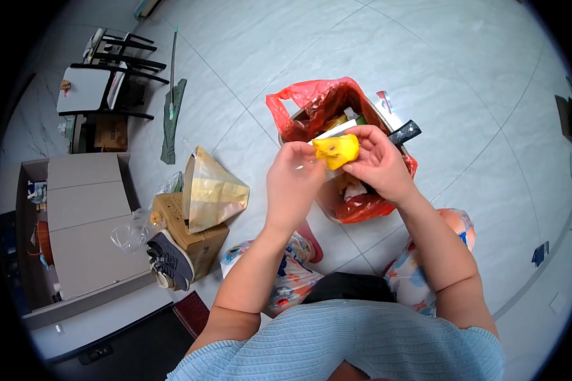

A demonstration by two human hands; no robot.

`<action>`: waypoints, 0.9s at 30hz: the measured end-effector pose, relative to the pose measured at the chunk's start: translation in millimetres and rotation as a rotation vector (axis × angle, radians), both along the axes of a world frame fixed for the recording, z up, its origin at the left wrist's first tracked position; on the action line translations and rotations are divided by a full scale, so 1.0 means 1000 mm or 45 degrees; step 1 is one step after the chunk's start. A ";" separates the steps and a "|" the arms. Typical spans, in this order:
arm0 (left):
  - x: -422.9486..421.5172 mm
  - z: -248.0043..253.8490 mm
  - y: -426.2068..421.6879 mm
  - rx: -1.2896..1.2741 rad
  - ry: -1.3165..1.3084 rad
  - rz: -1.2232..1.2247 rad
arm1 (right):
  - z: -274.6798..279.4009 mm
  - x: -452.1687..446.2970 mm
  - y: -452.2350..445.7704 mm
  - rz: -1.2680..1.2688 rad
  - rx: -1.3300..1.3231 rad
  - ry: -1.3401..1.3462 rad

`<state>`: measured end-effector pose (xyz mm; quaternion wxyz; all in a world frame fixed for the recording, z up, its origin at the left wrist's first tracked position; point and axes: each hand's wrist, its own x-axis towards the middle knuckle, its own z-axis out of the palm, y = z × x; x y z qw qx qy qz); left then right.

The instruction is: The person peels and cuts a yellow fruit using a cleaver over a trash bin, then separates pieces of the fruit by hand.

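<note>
Tiled floor: pale tiles with thin seams are spread beneath everything; a cardboard box, a tan checked bag and a dark shoe are grouped on the left side.
Red bag: it is draped as a liner over a bin between the person's knees, and mixed scraps can be seen inside.
Yellow piece: it is held up above the bag's opening, between the two hands; a small dark mark is shown on its face.
Left hand: the thumb and fingers are brought together on the left edge of the yellow piece, though part of the contact is hidden.
Right hand: the fingers are clamped on the piece's right side, with the thumb set below.
Black handle: it is seen jutting out beyond the right hand; whether it is gripped or merely rested there cannot be told, and what it is joined to is largely covered.
Step in hand: by judgement, the yellow piece is being worked with both hands over the lined bin.
Next move: a light, steady pinch seems to be called for, as the piece looks soft, with the work held over the opening so that any bits are caught.
</note>
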<state>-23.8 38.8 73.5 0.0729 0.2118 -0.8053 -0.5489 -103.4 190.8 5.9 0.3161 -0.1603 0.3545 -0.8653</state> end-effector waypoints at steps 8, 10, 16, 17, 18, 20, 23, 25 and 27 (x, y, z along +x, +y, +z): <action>-0.003 0.000 0.004 0.037 0.033 0.031 | 0.005 0.001 0.002 0.027 0.049 -0.028; -0.002 -0.003 0.002 -0.020 0.038 0.008 | 0.008 -0.001 0.004 0.092 -0.014 -0.123; 0.000 -0.002 -0.005 -0.385 0.125 -0.105 | 0.001 -0.004 0.007 0.298 -0.186 -0.369; -0.001 -0.002 -0.005 -0.477 0.174 -0.167 | 0.002 -0.005 0.007 0.296 -0.185 -0.367; -0.001 0.000 -0.001 -0.475 0.173 -0.168 | 0.003 -0.006 0.007 0.289 -0.209 -0.408; -0.001 0.006 0.007 -0.486 0.264 -0.170 | 0.005 -0.005 0.006 0.283 -0.234 -0.449; 0.000 -0.007 0.006 -0.275 0.214 -0.182 | 0.005 -0.004 0.003 0.280 -0.333 -0.532; 0.000 -0.009 0.006 -0.316 0.238 -0.212 | 0.004 -0.001 0.002 0.294 -0.464 -0.589; -0.001 -0.009 0.006 -0.365 0.270 -0.243 | 0.000 0.003 -0.002 0.294 -0.497 -0.605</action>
